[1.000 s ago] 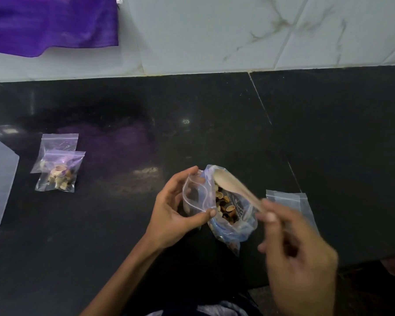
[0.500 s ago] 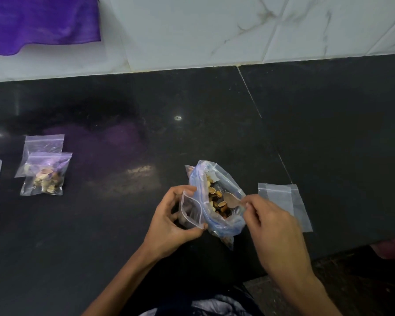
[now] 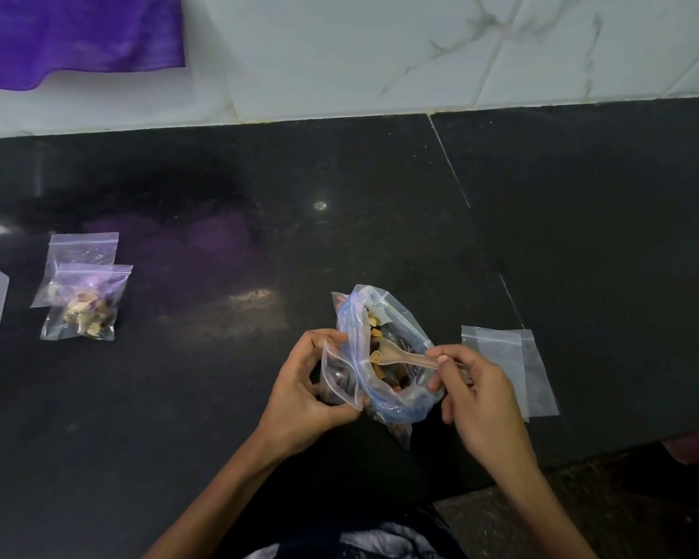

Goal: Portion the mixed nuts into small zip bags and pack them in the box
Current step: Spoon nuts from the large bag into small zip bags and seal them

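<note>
Thin clear plastic is all I have to work with: the small zip bag is limp and slippery, so my left hand pinches it by its open rim, touching the big nut bag on the black counter. My right hand grips the light plastic spoon by its handle. Half a second ago the bowl was buried; now it is raised, carrying a nut.

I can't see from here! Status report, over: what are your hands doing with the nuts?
Left hand grips small zip bag. Right hand holds spoon, one nut aboard, over big nut bag. Nothing in the way.
</note>
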`<action>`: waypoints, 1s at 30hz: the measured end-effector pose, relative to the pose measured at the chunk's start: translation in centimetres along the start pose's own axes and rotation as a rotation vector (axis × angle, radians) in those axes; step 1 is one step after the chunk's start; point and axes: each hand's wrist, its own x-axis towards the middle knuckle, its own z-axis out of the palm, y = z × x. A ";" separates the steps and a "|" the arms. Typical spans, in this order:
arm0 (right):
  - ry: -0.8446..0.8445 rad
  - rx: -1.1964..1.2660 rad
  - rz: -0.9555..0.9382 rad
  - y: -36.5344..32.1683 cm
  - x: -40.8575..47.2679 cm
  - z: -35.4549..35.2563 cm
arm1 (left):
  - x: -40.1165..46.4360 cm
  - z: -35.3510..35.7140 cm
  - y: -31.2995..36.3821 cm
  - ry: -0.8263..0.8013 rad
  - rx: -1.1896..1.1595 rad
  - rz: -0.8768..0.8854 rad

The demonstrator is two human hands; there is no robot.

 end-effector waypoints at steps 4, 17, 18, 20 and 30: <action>-0.060 0.127 0.089 0.3 0.5 0.1 | 0.1 -0.1 -0.2 0.009 -0.015 -0.001; -0.003 0.411 0.382 0.1 -1.2 0.2 | -0.1 0.0 0.5 0.028 -0.044 0.027; 0.007 0.412 0.389 0.2 -1.4 0.0 | -0.1 -0.1 0.6 0.027 -0.043 0.034; 0.029 0.420 0.394 0.4 -1.8 -0.4 | -0.2 -0.2 0.9 0.031 -0.037 0.053; 0.117 0.401 0.326 0.4 -3.4 -1.3 | -0.6 0.1 2.1 0.070 0.058 0.077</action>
